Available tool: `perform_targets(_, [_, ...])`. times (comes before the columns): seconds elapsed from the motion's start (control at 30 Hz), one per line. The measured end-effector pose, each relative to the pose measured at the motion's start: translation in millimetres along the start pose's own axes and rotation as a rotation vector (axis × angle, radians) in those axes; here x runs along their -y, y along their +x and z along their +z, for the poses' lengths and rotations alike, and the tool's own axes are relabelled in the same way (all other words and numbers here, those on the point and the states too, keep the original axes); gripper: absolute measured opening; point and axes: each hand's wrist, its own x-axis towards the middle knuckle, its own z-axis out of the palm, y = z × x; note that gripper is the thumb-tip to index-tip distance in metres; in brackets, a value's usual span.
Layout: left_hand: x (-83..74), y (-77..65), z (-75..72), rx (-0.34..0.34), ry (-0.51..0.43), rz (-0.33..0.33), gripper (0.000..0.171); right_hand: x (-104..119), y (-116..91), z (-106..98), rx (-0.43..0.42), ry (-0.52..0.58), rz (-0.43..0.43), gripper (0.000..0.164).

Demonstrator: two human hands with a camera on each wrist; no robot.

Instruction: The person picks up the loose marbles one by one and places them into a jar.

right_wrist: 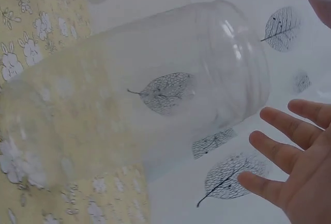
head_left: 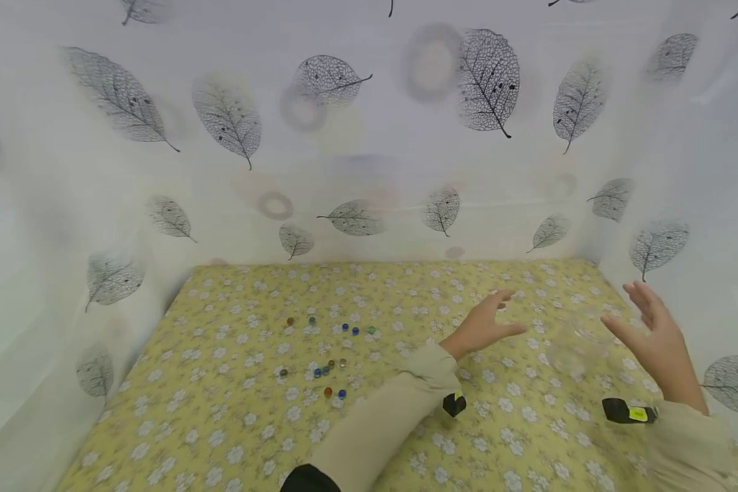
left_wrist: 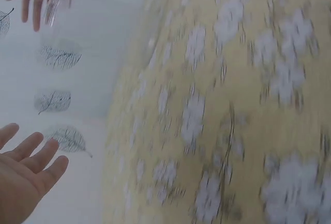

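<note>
A clear, see-through jar (head_left: 579,345) stands upright on the right side of the table, its wide ribbed neck showing in the right wrist view. My left hand (head_left: 481,328) is apart from it on the left, fingers spread and thumb out. On the other side my right hand (head_left: 659,338) is raised near the jar's mouth, its fingers loosely extended. Both palms face the jar, and neither hand holds anything. Through the jar (right_wrist: 170,84) the printed backdrop is visible.
Several glass marbles lie scattered left of my left forearm, among them a blue marble (head_left: 342,394), an orange-brown marble (head_left: 328,392) and a green marble (head_left: 372,330). A yellow floral cloth (head_left: 221,410) covers the table. White leaf-printed sheeting (head_left: 375,164) encloses its back and sides.
</note>
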Motion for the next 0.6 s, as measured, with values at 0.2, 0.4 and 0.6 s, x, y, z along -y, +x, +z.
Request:
perform_targets(0.2, [-2.0, 8.2, 24.4, -0.014, -0.153, -0.006, 0.060, -30.1, -4.9, 11.1, 0.106, 0.319, -0.103, 0.069])
perform_targets(0.4, [-0.9, 16.3, 40.7, -0.054, -0.197, -0.029, 0.054, -48.2, -4.8, 21.9, 0.231, 0.506, -0.103, 0.067])
perform_targets(0.6, [-0.3, 24.5, 55.8, -0.063, -0.223, -0.075, 0.053, -58.5, -4.5, 23.6, 0.315, 0.546, -0.122, 0.066])
